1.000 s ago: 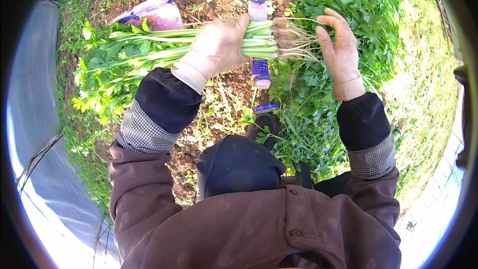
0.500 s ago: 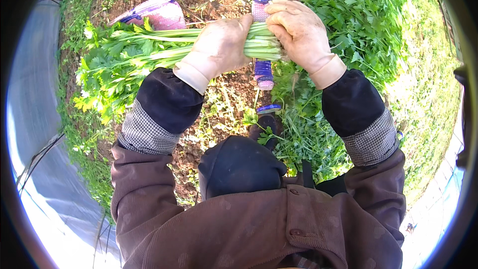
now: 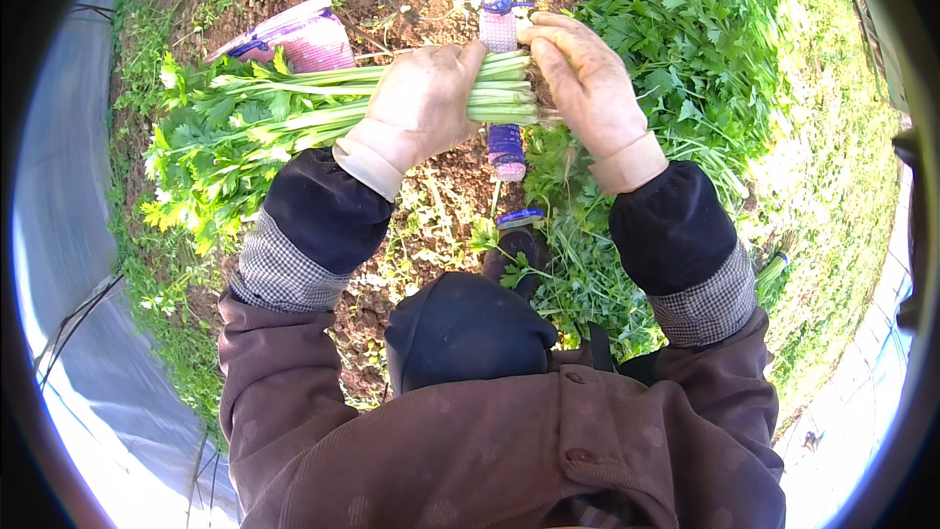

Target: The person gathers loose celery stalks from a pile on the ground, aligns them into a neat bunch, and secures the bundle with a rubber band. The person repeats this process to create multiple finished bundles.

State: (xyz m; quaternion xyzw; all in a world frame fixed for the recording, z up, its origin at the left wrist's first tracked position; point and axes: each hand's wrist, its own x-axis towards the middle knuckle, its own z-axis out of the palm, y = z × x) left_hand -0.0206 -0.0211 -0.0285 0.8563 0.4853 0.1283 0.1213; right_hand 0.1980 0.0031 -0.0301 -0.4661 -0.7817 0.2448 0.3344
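Note:
A bunch of celery (image 3: 323, 98) lies sideways in front of me, leaves to the left and pale cut stalk ends to the right. My left hand (image 3: 421, 103), in a pale glove, is closed around the stalks near those ends. My right hand (image 3: 592, 93), gloved alike, is just right of the stalk ends, thumb and fingers apart and nothing visible between them. Its fingertips come close to a pink and purple patterned strip (image 3: 499, 31), which passes beneath the bunch and shows again below it.
A folded pink and purple packet (image 3: 311, 39) lies behind the leaves. At the right is a large heap of cut celery (image 3: 685, 49). Loose greens (image 3: 597, 274) lie nearer me, beside a dark shoe (image 3: 511, 257). A plastic sheet wall (image 3: 88, 235) rises at the left.
My right hand has drawn slightly down and away from the stalk ends, its thumb spreading from the fingers. My left hand keeps its hold on the celery. The whole view has shifted slightly.

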